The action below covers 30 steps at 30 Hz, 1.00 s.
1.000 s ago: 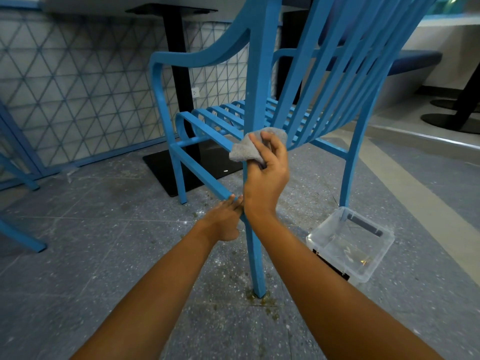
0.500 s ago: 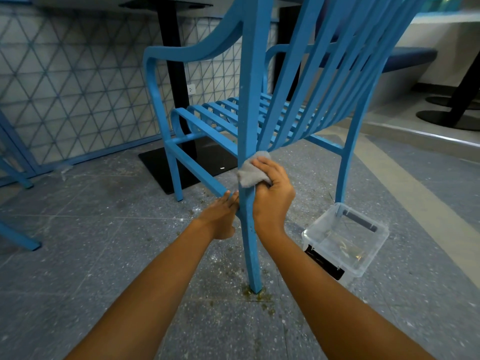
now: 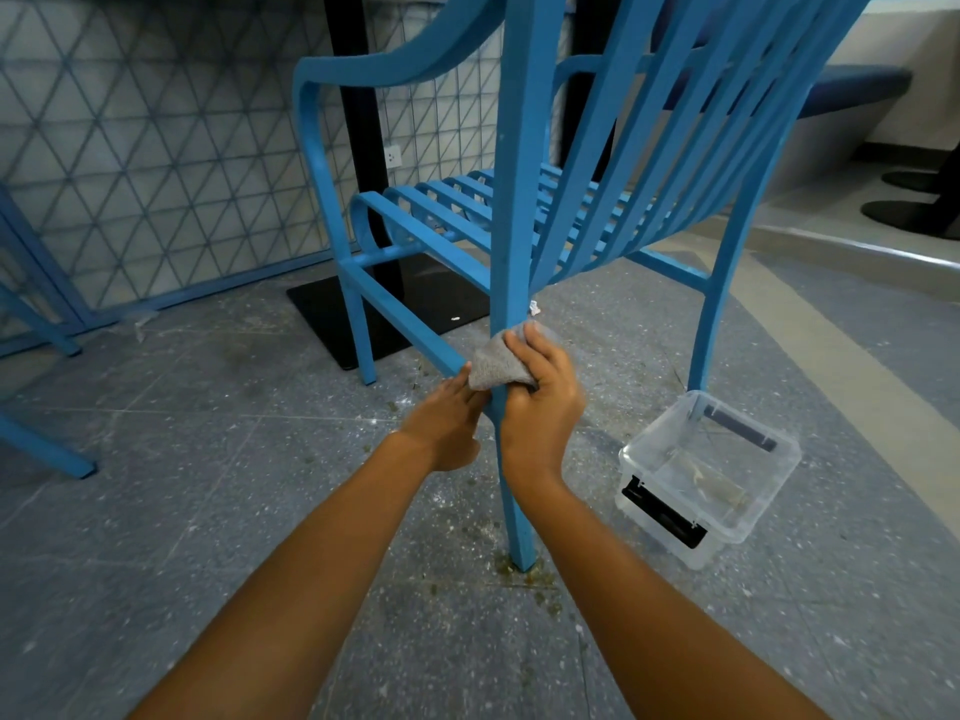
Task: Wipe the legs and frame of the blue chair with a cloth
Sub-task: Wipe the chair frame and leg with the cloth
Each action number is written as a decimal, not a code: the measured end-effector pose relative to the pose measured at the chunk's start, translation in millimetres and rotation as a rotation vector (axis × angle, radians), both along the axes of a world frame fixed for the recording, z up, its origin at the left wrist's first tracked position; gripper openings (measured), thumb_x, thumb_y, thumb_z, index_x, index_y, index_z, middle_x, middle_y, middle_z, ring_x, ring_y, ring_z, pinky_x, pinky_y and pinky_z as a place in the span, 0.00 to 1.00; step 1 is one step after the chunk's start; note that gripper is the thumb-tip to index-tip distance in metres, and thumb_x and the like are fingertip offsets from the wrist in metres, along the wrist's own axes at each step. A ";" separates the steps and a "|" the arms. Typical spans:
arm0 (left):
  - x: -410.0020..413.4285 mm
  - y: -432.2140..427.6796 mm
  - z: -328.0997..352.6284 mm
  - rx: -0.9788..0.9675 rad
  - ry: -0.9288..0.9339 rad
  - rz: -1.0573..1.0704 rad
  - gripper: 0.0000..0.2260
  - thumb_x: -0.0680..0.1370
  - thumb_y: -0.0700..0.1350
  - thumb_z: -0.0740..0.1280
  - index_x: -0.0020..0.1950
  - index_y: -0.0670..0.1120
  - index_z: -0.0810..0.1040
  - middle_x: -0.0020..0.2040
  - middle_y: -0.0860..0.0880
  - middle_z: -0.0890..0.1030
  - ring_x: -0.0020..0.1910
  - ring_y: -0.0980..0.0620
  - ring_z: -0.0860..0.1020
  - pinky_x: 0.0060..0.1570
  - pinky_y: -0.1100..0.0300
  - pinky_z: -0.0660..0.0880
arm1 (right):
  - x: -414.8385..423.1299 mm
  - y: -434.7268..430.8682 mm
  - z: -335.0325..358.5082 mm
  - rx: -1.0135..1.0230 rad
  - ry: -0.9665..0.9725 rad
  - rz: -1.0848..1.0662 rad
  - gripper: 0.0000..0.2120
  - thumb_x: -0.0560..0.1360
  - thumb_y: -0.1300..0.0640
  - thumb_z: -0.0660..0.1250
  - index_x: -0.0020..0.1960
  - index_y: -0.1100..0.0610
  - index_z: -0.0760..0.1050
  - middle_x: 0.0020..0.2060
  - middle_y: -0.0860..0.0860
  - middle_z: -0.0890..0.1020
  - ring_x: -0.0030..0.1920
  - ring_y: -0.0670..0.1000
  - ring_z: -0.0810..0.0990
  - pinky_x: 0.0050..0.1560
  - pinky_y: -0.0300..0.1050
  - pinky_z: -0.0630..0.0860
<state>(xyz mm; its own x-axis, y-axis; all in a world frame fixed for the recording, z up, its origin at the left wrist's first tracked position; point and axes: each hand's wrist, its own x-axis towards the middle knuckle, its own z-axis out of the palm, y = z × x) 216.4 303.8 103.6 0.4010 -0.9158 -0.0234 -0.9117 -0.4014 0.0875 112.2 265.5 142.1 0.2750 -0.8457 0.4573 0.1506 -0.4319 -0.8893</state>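
Lower now, cloth (image 3: 496, 368) wipes chair leg (image 3: 511, 485) above speckled floor (image 3: 218, 491).

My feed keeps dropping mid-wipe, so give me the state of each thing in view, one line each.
blue chair: upright on the floor, all visible feet down.
cloth: bunched, pressed against the near back leg, roughly where the side rail joins it.
right hand: shut on the cloth.
left hand: bare, fingers against the same leg just below the cloth.
clear plastic bin: open, no lid on it, beside the chair.
floor: speckled with debris, thickest around the near leg's foot.
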 end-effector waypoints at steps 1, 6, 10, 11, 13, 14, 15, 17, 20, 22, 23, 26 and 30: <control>0.0 0.1 -1.5 -0.018 0.025 0.018 0.32 0.77 0.44 0.63 0.76 0.47 0.50 0.77 0.46 0.53 0.76 0.45 0.51 0.74 0.50 0.56 | -0.3 1.1 -4.0 0.006 0.010 0.006 0.19 0.69 0.78 0.61 0.56 0.65 0.78 0.60 0.58 0.77 0.65 0.52 0.73 0.66 0.36 0.67; -0.4 -1.2 -7.3 -0.067 0.065 0.051 0.33 0.76 0.41 0.64 0.77 0.48 0.50 0.77 0.46 0.51 0.76 0.47 0.53 0.74 0.52 0.57 | -2.6 5.3 -22.3 0.036 0.061 0.031 0.16 0.71 0.76 0.63 0.56 0.66 0.78 0.61 0.59 0.76 0.66 0.54 0.72 0.68 0.40 0.65; 0.3 2.4 -8.0 -0.103 0.131 0.048 0.39 0.74 0.38 0.64 0.76 0.50 0.42 0.78 0.50 0.43 0.77 0.49 0.44 0.74 0.55 0.52 | -10.6 1.2 -31.6 0.000 0.123 0.051 0.14 0.72 0.74 0.63 0.55 0.66 0.78 0.59 0.59 0.77 0.65 0.54 0.73 0.67 0.32 0.64; 0.2 2.4 -8.6 -0.098 0.112 0.037 0.40 0.74 0.38 0.65 0.76 0.49 0.41 0.78 0.50 0.43 0.77 0.49 0.43 0.74 0.55 0.51 | -13.4 -0.6 -32.3 -0.009 0.121 0.048 0.14 0.72 0.74 0.63 0.55 0.66 0.78 0.58 0.58 0.78 0.63 0.53 0.74 0.65 0.29 0.65; 1.2 1.3 -11.1 -0.085 0.049 0.009 0.40 0.74 0.39 0.65 0.76 0.48 0.41 0.78 0.50 0.43 0.77 0.49 0.41 0.74 0.55 0.47 | -17.0 -3.2 -32.3 -0.021 0.068 0.021 0.15 0.70 0.75 0.63 0.54 0.65 0.79 0.56 0.58 0.79 0.60 0.52 0.76 0.61 0.26 0.69; 1.8 0.8 -12.4 -0.081 0.025 -0.002 0.41 0.74 0.39 0.65 0.76 0.48 0.40 0.78 0.50 0.43 0.77 0.49 0.41 0.74 0.54 0.46 | -17.8 -3.3 -32.0 -0.023 0.029 0.007 0.16 0.70 0.75 0.63 0.53 0.65 0.79 0.56 0.58 0.79 0.59 0.52 0.77 0.60 0.27 0.70; 2.5 0.2 -13.5 -0.082 0.013 -0.009 0.41 0.74 0.39 0.65 0.76 0.48 0.40 0.78 0.50 0.42 0.76 0.49 0.40 0.74 0.54 0.46 | -17.5 -2.8 -31.3 -0.020 -0.006 -0.002 0.16 0.70 0.75 0.63 0.53 0.64 0.80 0.56 0.58 0.78 0.59 0.51 0.76 0.60 0.28 0.71; 3.1 0.4 -16.6 -0.087 0.003 -0.011 0.41 0.74 0.40 0.65 0.76 0.48 0.40 0.78 0.50 0.42 0.76 0.48 0.40 0.74 0.53 0.45 | -15.1 -0.3 -31.3 -0.013 -0.039 -0.014 0.16 0.70 0.75 0.63 0.54 0.63 0.80 0.58 0.55 0.76 0.61 0.48 0.73 0.62 0.29 0.70; 2.7 0.9 -20.3 -0.077 -0.082 -0.039 0.39 0.74 0.41 0.64 0.77 0.47 0.41 0.78 0.49 0.42 0.76 0.47 0.39 0.75 0.52 0.45 | -9.4 3.8 -35.9 0.015 -0.019 -0.011 0.16 0.71 0.74 0.63 0.56 0.63 0.79 0.59 0.53 0.75 0.61 0.45 0.72 0.64 0.32 0.69; 2.8 1.8 -21.9 -0.101 -0.056 -0.030 0.38 0.75 0.40 0.64 0.77 0.47 0.42 0.78 0.49 0.42 0.76 0.48 0.39 0.75 0.53 0.44 | -7.2 6.6 -41.5 0.067 0.006 0.022 0.16 0.72 0.73 0.63 0.58 0.63 0.77 0.61 0.54 0.77 0.62 0.46 0.73 0.65 0.38 0.70; 2.6 2.8 -22.2 -0.122 -0.028 -0.027 0.38 0.75 0.40 0.64 0.76 0.48 0.42 0.78 0.50 0.42 0.76 0.49 0.39 0.75 0.53 0.43 | -6.6 7.8 -45.3 0.081 0.023 0.025 0.16 0.72 0.72 0.63 0.58 0.63 0.77 0.62 0.54 0.77 0.63 0.46 0.73 0.65 0.40 0.71; 1.5 5.6 -22.5 -0.187 -0.012 -0.055 0.39 0.74 0.37 0.64 0.76 0.49 0.40 0.78 0.48 0.44 0.76 0.48 0.39 0.74 0.54 0.42 | -4.4 9.4 -55.8 0.101 0.054 -0.001 0.17 0.72 0.72 0.64 0.59 0.62 0.77 0.62 0.55 0.78 0.65 0.49 0.74 0.67 0.47 0.71; 2.7 5.2 -27.4 -0.192 -0.091 -0.074 0.37 0.75 0.37 0.63 0.76 0.47 0.43 0.78 0.47 0.44 0.76 0.47 0.39 0.74 0.52 0.44 | -3.6 9.0 -66.2 0.120 0.059 -0.033 0.16 0.71 0.72 0.65 0.58 0.63 0.77 0.61 0.56 0.78 0.63 0.50 0.75 0.66 0.45 0.71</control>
